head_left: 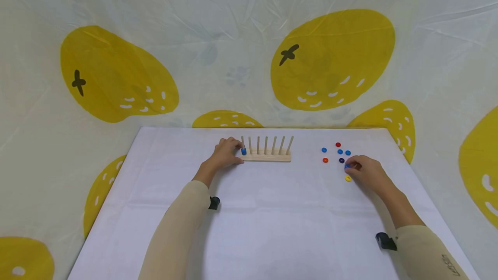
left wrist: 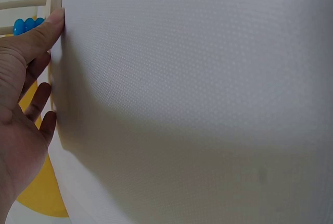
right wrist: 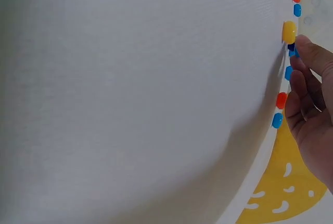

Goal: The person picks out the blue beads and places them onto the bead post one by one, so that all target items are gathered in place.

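A wooden peg rack (head_left: 268,157) with a row of upright pegs stands near the back of the table. Blue rings (left wrist: 29,25) are stacked on its leftmost peg. My left hand (head_left: 225,153) grips the rack's left end, thumb at the front edge of the base and fingers around the far side. To the right, my right hand (head_left: 365,171) pinches a blue ring (head_left: 347,166) between thumb and fingertips, just above the table. A yellow ring (head_left: 348,179) lies in front of those fingertips, and a dark blue ring (head_left: 341,160) lies behind them.
More loose rings are scattered behind the right hand: a red ring (head_left: 338,144), an orange-red ring (head_left: 325,160) and several blue ones (head_left: 324,150). A white cloth covers the table (head_left: 280,228). Behind it hangs a curtain (head_left: 233,55) with yellow fruit prints.
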Action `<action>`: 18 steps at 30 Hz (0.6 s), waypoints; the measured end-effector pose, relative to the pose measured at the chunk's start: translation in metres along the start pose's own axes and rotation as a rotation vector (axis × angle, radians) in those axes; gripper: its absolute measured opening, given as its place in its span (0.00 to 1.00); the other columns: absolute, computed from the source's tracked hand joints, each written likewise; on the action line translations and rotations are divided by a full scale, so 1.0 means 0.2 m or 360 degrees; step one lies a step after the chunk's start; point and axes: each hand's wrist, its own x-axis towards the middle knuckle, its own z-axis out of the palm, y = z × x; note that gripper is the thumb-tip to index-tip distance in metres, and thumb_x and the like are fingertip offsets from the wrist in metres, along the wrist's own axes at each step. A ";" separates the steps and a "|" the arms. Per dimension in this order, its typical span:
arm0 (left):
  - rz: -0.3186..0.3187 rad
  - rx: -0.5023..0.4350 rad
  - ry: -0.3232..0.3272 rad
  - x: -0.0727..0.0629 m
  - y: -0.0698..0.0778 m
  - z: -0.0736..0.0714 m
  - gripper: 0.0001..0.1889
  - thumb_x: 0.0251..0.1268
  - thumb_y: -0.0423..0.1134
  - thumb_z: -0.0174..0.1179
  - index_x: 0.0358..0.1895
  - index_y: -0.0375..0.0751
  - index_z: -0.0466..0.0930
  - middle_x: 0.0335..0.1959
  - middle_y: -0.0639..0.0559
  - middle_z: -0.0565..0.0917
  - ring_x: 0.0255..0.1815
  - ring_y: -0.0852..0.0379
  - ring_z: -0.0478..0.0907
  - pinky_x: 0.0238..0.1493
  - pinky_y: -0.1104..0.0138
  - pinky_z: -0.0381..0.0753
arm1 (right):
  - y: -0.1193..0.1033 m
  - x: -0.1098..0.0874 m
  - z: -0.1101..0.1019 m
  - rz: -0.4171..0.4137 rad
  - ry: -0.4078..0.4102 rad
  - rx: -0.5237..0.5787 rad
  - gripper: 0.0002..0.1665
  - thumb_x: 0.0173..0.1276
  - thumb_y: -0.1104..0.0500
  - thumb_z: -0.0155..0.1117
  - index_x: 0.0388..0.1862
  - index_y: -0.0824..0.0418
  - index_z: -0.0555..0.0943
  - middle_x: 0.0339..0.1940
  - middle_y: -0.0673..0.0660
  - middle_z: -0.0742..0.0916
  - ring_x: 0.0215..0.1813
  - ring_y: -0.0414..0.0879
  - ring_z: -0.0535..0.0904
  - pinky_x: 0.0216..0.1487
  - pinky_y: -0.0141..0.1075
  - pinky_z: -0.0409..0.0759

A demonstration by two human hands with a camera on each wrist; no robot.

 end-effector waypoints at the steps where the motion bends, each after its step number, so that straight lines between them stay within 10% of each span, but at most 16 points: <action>1: -0.0002 0.0001 0.0000 0.00 0.00 0.00 0.27 0.56 0.47 0.78 0.59 0.47 0.82 0.61 0.51 0.79 0.66 0.46 0.66 0.71 0.48 0.63 | -0.01 0.00 0.00 -0.0003 0.0001 0.0004 0.19 0.71 0.56 0.71 0.56 0.63 0.82 0.45 0.61 0.86 0.47 0.54 0.78 0.51 0.49 0.80; 18: 0.0034 -0.0014 0.0020 -0.01 0.01 0.00 0.25 0.56 0.46 0.79 0.57 0.46 0.82 0.60 0.50 0.79 0.64 0.46 0.67 0.70 0.48 0.64 | -0.25 0.10 -0.05 -0.0363 0.0225 0.0012 0.14 0.68 0.61 0.73 0.51 0.62 0.84 0.41 0.57 0.89 0.43 0.51 0.79 0.41 0.29 0.78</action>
